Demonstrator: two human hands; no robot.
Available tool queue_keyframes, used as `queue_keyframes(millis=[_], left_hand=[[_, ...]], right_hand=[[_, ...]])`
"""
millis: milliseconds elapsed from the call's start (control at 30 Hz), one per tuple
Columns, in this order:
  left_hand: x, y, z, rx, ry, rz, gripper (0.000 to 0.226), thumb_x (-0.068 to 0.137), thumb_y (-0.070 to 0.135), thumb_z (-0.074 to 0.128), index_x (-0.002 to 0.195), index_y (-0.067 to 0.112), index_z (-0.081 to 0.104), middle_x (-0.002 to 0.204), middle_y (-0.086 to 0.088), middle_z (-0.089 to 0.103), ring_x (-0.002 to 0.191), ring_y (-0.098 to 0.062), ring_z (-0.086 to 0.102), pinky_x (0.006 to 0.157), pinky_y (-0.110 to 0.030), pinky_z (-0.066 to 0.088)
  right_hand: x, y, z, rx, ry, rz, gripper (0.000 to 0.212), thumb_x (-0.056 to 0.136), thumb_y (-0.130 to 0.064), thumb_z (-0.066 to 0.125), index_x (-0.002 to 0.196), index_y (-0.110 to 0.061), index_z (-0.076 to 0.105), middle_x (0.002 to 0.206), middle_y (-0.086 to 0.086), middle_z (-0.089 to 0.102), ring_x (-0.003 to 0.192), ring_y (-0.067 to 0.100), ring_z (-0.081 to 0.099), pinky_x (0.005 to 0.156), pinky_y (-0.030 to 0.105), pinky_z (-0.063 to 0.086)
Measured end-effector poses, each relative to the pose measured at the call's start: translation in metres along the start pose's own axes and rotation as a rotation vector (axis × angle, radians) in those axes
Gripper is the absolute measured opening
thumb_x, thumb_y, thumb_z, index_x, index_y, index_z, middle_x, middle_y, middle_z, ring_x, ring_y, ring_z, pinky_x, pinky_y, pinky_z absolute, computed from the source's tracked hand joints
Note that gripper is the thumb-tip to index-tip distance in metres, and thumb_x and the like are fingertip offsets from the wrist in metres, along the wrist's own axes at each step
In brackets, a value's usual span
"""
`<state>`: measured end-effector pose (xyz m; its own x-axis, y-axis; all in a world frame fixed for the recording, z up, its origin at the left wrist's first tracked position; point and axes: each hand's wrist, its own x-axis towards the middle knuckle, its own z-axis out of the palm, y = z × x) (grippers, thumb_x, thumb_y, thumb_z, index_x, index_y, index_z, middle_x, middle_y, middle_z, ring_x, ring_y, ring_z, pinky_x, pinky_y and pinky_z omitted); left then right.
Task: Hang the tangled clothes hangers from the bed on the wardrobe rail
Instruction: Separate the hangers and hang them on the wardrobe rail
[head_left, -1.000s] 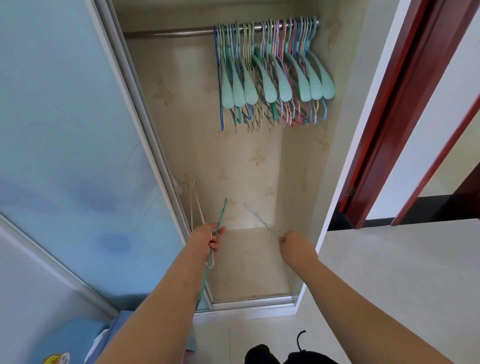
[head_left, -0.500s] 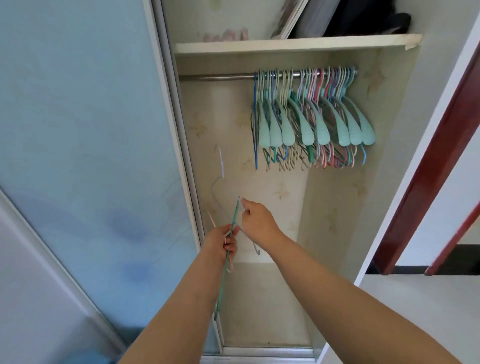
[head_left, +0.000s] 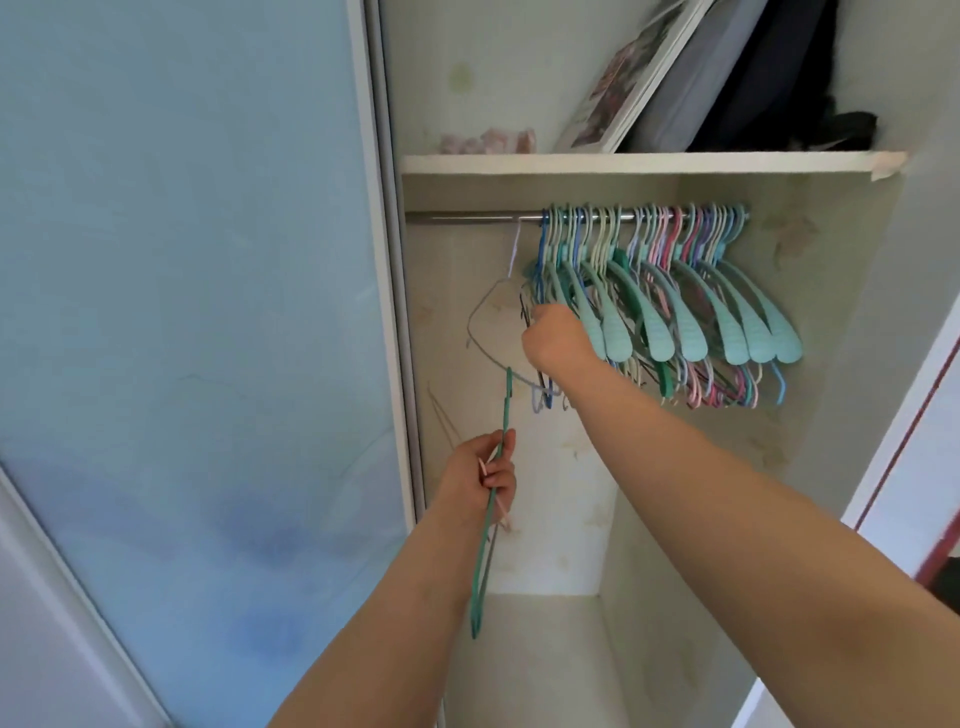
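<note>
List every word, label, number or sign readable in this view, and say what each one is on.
None can be read.
The framed picture on the top shelf: a blurred image, no legible lettering.
The hangers on the rail: no visible markings.
The green hanger held in the left hand: no print visible.

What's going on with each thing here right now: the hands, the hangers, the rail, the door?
Right hand: raised, gripping a thin pale hanger whose hook sits at the rail.
Left hand: lower, gripping a green hanger with a pink one.
Rail: bare on the left, crowded on the right.
Hung hangers: bunched, on the rail.
Sliding door: slid aside, wardrobe open.
Shelf: holds leaning items.
</note>
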<state>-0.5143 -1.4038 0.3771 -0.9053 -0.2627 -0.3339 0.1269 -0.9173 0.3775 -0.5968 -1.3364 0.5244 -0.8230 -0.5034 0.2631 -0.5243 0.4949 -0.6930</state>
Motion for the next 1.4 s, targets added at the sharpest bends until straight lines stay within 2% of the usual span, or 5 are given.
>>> queue_keyframes(millis=[200,333,667,1100,1400], left_hand=[[0.015,0.028,0.019,-0.042,-0.06,0.1,0.015,0.1,0.014,0.042,0.088,0.015,0.051,0.066,0.003,0.062,0.026,-0.003,0.029,0.023,-0.015,0.022],[0.023,0.04,0.021,-0.042,-0.024,0.171,0.016,0.1,0.017,0.044,0.085,0.015,0.05,0.056,0.005,0.059,0.026,-0.003,0.028,0.023,-0.015,0.021],[0.028,0.043,0.017,-0.129,0.051,0.141,0.021,0.097,0.013,0.041,0.077,0.011,0.045,0.045,0.004,0.056,0.023,-0.004,0.028,0.024,-0.013,0.021],[0.015,0.034,0.013,-0.035,0.017,0.146,0.012,0.101,0.01,0.039,0.094,0.012,0.048,0.095,0.003,0.069,0.028,-0.003,0.032,0.027,-0.013,0.025],[0.002,-0.001,-0.004,-0.07,-0.02,0.16,0.013,0.098,0.02,0.049,0.089,0.015,0.056,0.061,0.007,0.066,0.027,-0.002,0.031,0.025,-0.012,0.024]], right_hand=[[0.015,0.001,-0.014,-0.197,-0.106,0.07,0.041,0.094,0.003,0.034,0.131,0.0,0.052,0.128,0.019,0.057,0.113,0.033,0.055,0.068,0.027,0.044],[0.006,0.023,-0.011,-0.182,-0.115,0.047,0.041,0.091,0.003,0.038,0.128,0.002,0.056,0.128,0.02,0.058,0.114,0.034,0.056,0.094,0.038,0.048],[0.02,0.007,-0.014,-0.175,0.125,-0.126,0.041,0.088,0.006,0.039,0.124,0.001,0.057,0.113,0.023,0.061,0.106,0.037,0.057,0.077,0.033,0.047],[0.056,0.021,-0.005,-0.329,0.117,0.05,0.038,0.09,0.004,0.044,0.127,0.002,0.052,0.123,0.023,0.058,0.115,0.036,0.054,0.088,0.038,0.048],[-0.073,0.088,0.023,-0.222,0.489,-0.449,0.033,0.089,-0.014,0.056,0.122,-0.012,0.054,0.114,0.007,0.052,0.097,0.021,0.054,0.081,0.039,0.05]])
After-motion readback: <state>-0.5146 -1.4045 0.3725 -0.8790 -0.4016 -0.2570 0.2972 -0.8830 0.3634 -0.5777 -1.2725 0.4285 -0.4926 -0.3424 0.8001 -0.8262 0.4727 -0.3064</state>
